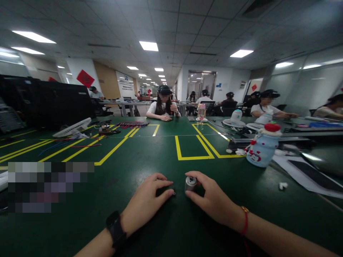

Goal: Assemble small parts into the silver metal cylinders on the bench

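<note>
My right hand (pixel 210 191) has thumb and fingers around a small silver metal cylinder (pixel 190 182), which stands upright with dark openings in its top face. A short gap to the left, my left hand (pixel 150 192) lies low over the green table, its thumb and index finger curved toward each other. Between those fingertips is a small dark part (pixel 174 189) with a shiny spot by the thumb; its kind is too small to tell. A dark watch (pixel 115 226) is on the left wrist, a red cord bracelet (pixel 245 222) on the right.
A light-blue bottle with a red top (pixel 262 148) stands at right, near papers (pixel 300 169) and a small white piece (pixel 283 186). Yellow tape (pixel 195 158) marks the green table (pixel 139 150). Wires (pixel 132 124) and a white fan (pixel 73 128) lie left. A person (pixel 162 107) sits opposite.
</note>
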Demonstrator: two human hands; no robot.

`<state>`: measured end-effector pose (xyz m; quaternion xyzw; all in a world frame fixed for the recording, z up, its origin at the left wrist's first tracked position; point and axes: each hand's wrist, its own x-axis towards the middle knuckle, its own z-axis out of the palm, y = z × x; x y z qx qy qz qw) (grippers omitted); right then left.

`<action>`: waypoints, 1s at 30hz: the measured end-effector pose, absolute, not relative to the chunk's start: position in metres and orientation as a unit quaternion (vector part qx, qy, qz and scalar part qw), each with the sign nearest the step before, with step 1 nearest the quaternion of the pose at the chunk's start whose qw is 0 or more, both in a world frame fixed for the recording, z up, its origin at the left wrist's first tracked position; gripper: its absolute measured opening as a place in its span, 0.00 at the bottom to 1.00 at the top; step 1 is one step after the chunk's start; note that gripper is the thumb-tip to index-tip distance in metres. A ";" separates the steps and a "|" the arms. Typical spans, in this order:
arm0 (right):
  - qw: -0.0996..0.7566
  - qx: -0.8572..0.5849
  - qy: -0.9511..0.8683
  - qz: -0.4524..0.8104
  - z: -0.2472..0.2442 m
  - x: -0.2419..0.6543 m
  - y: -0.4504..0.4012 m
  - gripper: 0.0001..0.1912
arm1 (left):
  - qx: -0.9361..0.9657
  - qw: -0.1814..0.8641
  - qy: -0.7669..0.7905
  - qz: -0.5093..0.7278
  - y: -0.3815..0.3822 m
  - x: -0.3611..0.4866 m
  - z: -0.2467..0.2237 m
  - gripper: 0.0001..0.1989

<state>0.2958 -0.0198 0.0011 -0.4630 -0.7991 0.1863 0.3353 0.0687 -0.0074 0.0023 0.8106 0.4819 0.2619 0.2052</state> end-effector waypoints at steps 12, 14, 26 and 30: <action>0.276 -0.743 -0.609 -0.025 -0.011 0.488 -0.032 0.30 | 0.716 0.308 0.569 0.262 -0.006 0.022 0.012 0.20; 0.266 -0.745 -0.601 -0.118 -0.011 0.480 -0.034 0.35 | 0.717 0.305 0.570 0.261 -0.006 0.026 0.012 0.20; 0.215 -0.439 -0.872 0.033 0.005 0.261 -0.021 0.10 | 0.733 0.310 0.549 0.256 -0.007 0.017 0.012 0.19; 0.236 -0.479 -0.845 0.001 0.022 0.291 -0.020 0.09 | 0.730 0.322 0.546 0.255 -0.008 0.017 0.014 0.19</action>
